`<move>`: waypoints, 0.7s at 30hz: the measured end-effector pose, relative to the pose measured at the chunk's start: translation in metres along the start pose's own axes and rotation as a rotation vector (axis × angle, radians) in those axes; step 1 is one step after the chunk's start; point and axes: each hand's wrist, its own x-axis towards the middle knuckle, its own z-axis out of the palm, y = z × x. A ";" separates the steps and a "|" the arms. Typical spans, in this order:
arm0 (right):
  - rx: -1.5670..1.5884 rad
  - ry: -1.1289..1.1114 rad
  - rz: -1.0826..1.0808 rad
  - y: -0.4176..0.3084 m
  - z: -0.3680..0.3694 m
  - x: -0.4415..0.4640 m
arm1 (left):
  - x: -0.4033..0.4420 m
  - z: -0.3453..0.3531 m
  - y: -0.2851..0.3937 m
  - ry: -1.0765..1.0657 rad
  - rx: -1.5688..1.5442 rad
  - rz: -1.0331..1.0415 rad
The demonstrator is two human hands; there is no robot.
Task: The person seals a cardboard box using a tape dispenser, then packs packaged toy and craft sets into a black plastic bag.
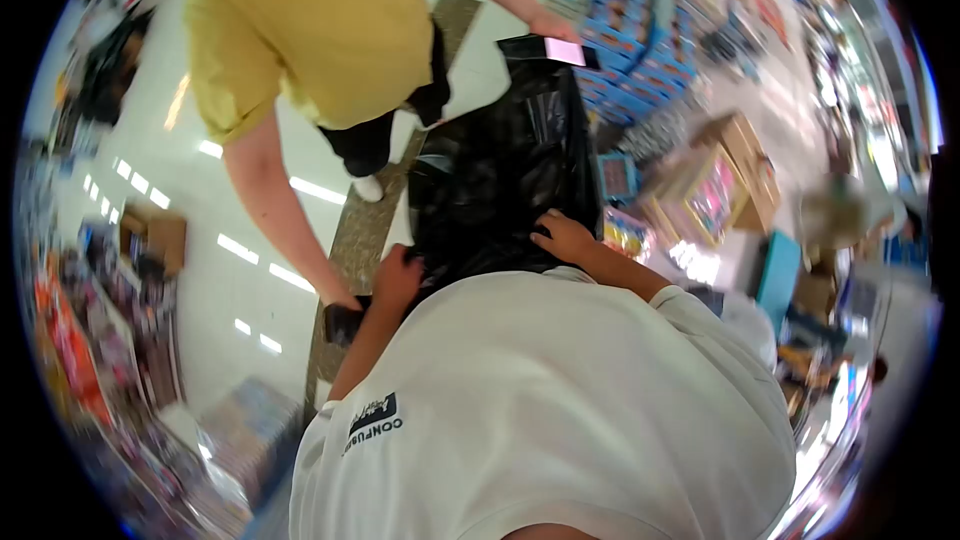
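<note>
A large black plastic bag [500, 175] bulges in front of my white shirt. On its near left edge is my left hand [400, 275], fingers curled against the plastic. My right hand [565, 237] grips the bag's near right edge, with its fingers bent into the plastic. A person in a yellow shirt [320, 30] stands beyond the bag to the left. That person's one hand holds a phone with a lit screen [565, 51] over the bag's far end; the other hand is by a dark object [343, 324] beside my left forearm.
Blue boxed goods [630, 50] are stacked at the far right, near an open cardboard box [750, 175] and clear-wrapped packages. Shelves of goods [130, 330] line the left. A brown stripe [350, 250] crosses the shiny white floor. A wrapped stack [255, 435] stands at the lower left.
</note>
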 end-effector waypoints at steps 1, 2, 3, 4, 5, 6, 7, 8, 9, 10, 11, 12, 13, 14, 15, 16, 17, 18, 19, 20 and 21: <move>0.058 0.060 0.036 0.001 0.006 -0.013 | 0.016 -0.006 -0.010 0.074 -0.063 -0.005; 0.115 0.120 0.069 -0.002 0.017 -0.024 | 0.029 -0.018 -0.010 0.152 -0.090 -0.019; 0.174 0.179 0.101 -0.007 0.029 -0.036 | 0.046 -0.032 -0.013 0.123 -0.224 -0.024; 0.205 0.207 0.139 -0.020 0.044 -0.046 | 0.056 -0.047 -0.009 0.187 -0.314 0.045; 0.238 0.246 0.171 -0.028 0.057 -0.048 | 0.069 -0.053 -0.006 0.207 -0.482 0.110; 0.268 0.281 0.201 -0.031 0.069 -0.051 | 0.076 -0.063 0.007 0.239 -0.432 0.107; 0.298 0.302 0.228 -0.037 0.084 -0.060 | 0.079 -0.073 0.018 0.243 -0.539 0.129; 0.272 0.259 0.260 -0.037 0.096 -0.068 | 0.078 -0.081 0.035 0.194 -0.722 0.110; 0.248 0.214 0.285 -0.036 0.106 -0.071 | 0.078 -0.091 0.056 0.146 -0.903 0.081; 0.223 0.165 0.300 -0.038 0.115 -0.075 | 0.065 -0.104 0.091 0.102 -0.970 0.045; 0.181 0.160 0.345 -0.056 0.124 -0.084 | 0.033 -0.122 0.124 0.066 -1.043 0.017; 0.139 0.141 0.383 -0.073 0.115 -0.091 | 0.014 -0.127 0.145 0.041 -1.113 -0.024; 0.095 0.118 0.410 -0.085 0.101 -0.096 | 0.006 -0.125 0.149 -0.088 -1.041 0.084; 0.103 0.216 0.387 -0.093 0.087 -0.097 | -0.002 -0.124 0.150 -0.207 -0.964 0.185; 0.112 0.311 0.362 -0.103 0.070 -0.100 | -0.009 -0.123 0.152 -0.322 -0.881 0.280; 0.230 0.512 0.284 -0.120 0.045 -0.107 | -0.020 -0.121 0.157 -0.456 -0.776 0.357; 0.348 0.716 0.205 -0.138 0.019 -0.116 | -0.031 -0.117 0.164 -0.590 -0.665 0.435; 0.270 0.913 0.114 -0.147 -0.004 -0.121 | -0.035 -0.112 0.174 -0.676 -0.536 0.452; 0.183 1.109 0.022 -0.152 -0.022 -0.126 | -0.042 -0.107 0.182 -0.761 -0.407 0.469; 0.254 1.237 -0.065 -0.152 -0.036 -0.130 | -0.050 -0.100 0.189 -0.843 -0.279 0.482; 0.325 1.362 -0.153 -0.148 -0.049 -0.135 | -0.056 -0.091 0.195 -0.865 -0.196 0.535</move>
